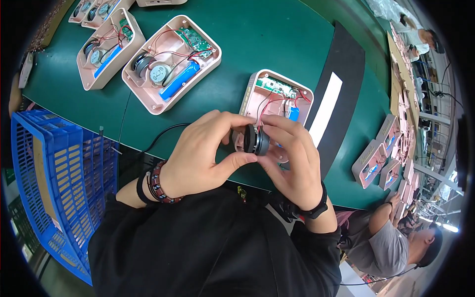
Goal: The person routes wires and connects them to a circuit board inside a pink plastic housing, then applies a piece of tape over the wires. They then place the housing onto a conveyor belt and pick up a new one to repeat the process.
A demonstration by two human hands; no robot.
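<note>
Between my two hands is a small round black speaker, held up over the near part of a pink plastic housing. Thumb and fingers of my left hand pinch its left side. From the other side, my right hand grips it with thumb and fingertips. Inside the housing behind my hands are a green circuit board, red and black wires, and part of a blue battery. My fingers hide much of the housing's near end.
A second open housing with a speaker, motor-like disc and blue battery lies to the left. More housings stand beyond it. A blue crate is at lower left. A black mat with a white strip lies right; a co-worker sits there.
</note>
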